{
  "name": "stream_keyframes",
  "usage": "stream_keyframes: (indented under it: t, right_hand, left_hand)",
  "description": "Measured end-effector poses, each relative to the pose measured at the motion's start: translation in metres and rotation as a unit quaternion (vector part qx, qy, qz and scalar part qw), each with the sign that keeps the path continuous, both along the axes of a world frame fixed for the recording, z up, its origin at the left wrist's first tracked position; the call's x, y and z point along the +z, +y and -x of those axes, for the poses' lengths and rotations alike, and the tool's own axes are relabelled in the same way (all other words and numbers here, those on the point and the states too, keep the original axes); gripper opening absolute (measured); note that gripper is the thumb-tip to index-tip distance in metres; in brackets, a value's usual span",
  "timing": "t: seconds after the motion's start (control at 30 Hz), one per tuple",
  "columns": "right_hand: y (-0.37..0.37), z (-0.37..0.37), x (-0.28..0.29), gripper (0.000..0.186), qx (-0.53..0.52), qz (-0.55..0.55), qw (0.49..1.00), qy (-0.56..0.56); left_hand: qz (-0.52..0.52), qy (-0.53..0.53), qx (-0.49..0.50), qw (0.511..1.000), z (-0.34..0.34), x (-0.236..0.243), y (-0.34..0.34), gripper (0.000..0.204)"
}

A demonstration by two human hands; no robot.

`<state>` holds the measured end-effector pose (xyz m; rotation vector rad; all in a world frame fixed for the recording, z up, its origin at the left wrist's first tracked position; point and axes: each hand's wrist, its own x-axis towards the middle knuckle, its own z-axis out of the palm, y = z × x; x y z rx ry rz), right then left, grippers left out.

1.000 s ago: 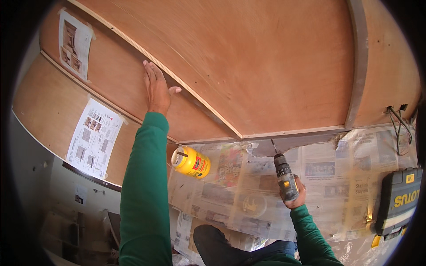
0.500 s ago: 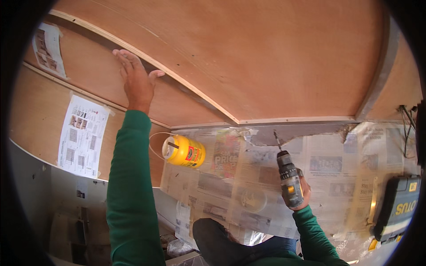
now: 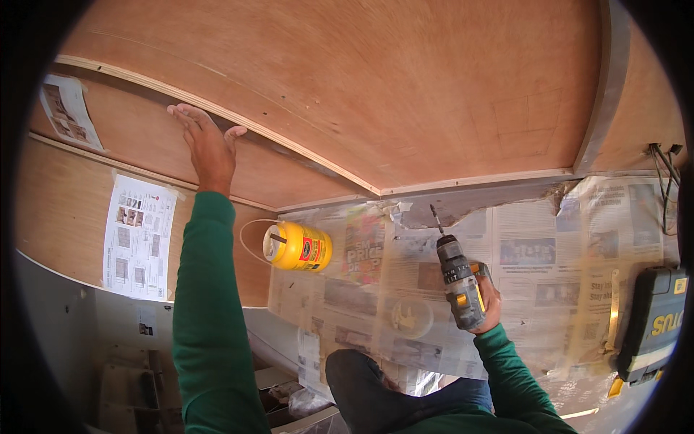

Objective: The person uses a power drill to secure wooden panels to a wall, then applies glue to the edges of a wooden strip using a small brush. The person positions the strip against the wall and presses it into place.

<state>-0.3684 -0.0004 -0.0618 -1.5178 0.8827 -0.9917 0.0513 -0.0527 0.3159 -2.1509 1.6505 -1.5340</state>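
Note:
My left hand reaches up to a long wooden strip along a plywood cabinet. Its fingers are stretched out and the thumb is spread, lying against or just below the strip; exact contact is hard to tell. In my right hand is a black and grey cordless drill with a long bit fitted, its tip pointing up and slightly left toward the cabinet's lower edge. The drill is held over a surface covered with newspaper. Its handle is mostly hidden by the drill body.
A yellow tub with a wire handle lies or leans by the cabinet's lower corner. Printed sheets are taped to the plywood at left. A dark tool case stands at far right, below dangling cables.
The drill has shifted a little left and up over the newspaper, still in my right hand. My left hand stays by the strip. The whole view has shifted slightly.

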Motion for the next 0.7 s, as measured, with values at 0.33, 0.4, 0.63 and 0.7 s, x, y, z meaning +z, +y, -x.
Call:
stream_keyframes:
  t: [0.33, 0.4, 0.63, 0.7]
  right_hand:
    - [0.001, 0.001, -0.008, 0.044, 0.001, 0.022, 1.0, 0.019]
    - [0.001, 0.001, -0.007, 0.045, 0.005, 0.014, 1.0, 0.018]
    - [-0.002, -0.002, -0.009, 0.048, 0.015, 0.006, 1.0, 0.026]
    - [-0.001, -0.003, -0.006, 0.048, 0.014, 0.014, 0.999, 0.029]
  left_hand:
    - [0.012, 0.024, -0.004, 1.0, -0.01, -0.014, 0.002, 0.107]
    - [0.013, 0.011, -0.011, 1.0, -0.015, -0.015, 0.002, 0.106]
    - [-0.047, -0.017, -0.001, 0.999, -0.008, -0.037, 0.005, 0.128]
    - [-0.045, 0.042, 0.016, 0.998, 0.006, -0.054, 0.004, 0.14]
